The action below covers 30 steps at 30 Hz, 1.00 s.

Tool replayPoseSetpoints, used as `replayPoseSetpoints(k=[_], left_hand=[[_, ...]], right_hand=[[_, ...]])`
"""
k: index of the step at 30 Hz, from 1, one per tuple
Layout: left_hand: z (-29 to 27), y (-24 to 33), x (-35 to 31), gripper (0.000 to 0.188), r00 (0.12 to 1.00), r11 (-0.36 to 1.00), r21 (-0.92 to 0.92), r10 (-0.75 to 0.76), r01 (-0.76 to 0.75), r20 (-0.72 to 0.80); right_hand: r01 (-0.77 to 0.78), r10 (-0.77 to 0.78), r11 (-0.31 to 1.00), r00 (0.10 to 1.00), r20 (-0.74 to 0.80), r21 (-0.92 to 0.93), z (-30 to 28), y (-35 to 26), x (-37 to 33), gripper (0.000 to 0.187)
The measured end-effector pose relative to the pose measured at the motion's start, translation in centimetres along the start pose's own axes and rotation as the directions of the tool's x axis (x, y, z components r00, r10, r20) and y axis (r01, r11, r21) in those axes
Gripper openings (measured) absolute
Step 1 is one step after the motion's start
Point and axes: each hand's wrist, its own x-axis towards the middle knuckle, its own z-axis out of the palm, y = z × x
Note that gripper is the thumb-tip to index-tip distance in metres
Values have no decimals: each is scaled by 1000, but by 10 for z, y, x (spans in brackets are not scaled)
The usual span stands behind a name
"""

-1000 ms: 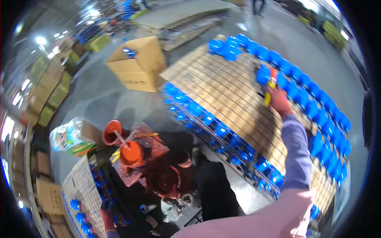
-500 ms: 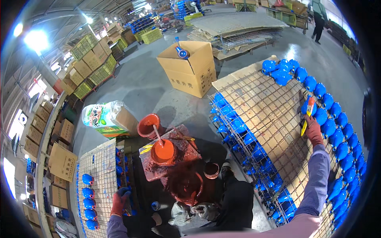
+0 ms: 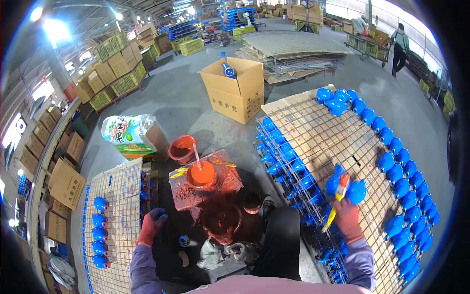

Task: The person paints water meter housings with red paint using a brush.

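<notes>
We are gripping a blue part [image 3: 159,214] in our left hand [image 3: 151,226], beside the small rack [image 3: 113,196]. Our right hand [image 3: 346,218] is squeezing a yellow brush [image 3: 336,203], slanting up and away, plus two blue parts [image 3: 357,191] above our fingers, over the big rack [image 3: 328,132].

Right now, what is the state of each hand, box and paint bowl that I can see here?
right hand: gloved, holding two blue parts and a brush
left hand: gloved, closed on a blue part
cardboard box: flaps open
orange bowl: filled with orange paint
red bowl: stick inside
</notes>
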Motion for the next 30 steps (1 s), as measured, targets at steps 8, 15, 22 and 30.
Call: replayPoseSetpoints(k=[8,15,22,30], left_hand=[[2,-14,3,37,994,993,27,113,-113,-8],[-18,-16,-17,35,985,972,-186,121,-142,-121],[-30,14,-34,28,976,945,-268,150,-189,-159],[14,123,-36,34,889,665,-667,458,-336,10]], right_hand=[[104,-107,993,993,46,62,-27,-57,-8,37],[181,-172,980,979,113,-81,-7,-59,12,28],[-31,64,967,990,-126,252,-48,-53,96,33],[186,43,354,976,-214,917,-191,-154,128,25]])
